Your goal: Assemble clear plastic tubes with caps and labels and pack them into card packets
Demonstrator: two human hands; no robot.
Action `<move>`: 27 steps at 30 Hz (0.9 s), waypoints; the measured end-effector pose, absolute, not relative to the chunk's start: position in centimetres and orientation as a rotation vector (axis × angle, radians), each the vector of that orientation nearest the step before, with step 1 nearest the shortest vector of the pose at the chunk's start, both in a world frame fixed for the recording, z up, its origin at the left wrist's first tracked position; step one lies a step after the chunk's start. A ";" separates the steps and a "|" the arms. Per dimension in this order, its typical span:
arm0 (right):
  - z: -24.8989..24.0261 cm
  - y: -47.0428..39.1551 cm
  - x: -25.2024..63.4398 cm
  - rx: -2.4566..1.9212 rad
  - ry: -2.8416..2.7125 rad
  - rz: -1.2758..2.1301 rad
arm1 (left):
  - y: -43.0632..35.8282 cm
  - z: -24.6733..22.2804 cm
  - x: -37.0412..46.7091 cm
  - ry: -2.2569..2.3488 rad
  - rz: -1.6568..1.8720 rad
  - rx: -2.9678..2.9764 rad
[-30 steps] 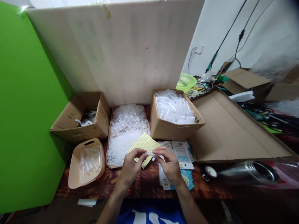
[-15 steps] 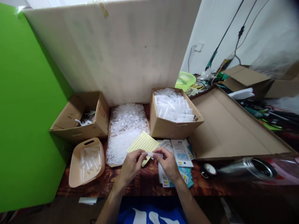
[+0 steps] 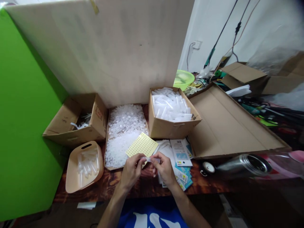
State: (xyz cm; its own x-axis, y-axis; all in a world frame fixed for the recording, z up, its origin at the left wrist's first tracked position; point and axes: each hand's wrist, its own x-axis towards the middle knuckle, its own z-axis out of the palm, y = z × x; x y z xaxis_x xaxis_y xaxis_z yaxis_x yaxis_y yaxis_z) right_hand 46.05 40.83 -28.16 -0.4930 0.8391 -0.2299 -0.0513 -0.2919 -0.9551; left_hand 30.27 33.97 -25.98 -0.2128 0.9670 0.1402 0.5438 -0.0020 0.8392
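Hands [image 3: 132, 169] still pinch tube [image 3: 148, 159]; right lower fingers [image 3: 154, 172] now visible.

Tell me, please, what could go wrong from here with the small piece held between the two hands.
The small translucent piece is pinched only by the fingertips of the left hand and right hand, so it might slip.
The yellow sheet overlaps the tray of tiny pieces close to both hands; a bump could shift it.
The cardboard box is heaped with clear tubes, so a knock might spill some.
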 end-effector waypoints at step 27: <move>-28.2 45.7 47.8 -1.072 -1.351 1.584 | 37.7 -29.6 21.8 2.463 1.319 1.241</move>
State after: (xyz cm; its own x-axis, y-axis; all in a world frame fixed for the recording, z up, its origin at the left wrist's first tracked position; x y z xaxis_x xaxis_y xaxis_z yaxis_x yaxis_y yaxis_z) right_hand 47.83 45.71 -28.19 -0.3415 0.9332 -0.1116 -0.0371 -0.1321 -0.9905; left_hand 21.75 37.66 -29.60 -0.6673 0.6895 0.2815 0.6165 0.2993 0.7282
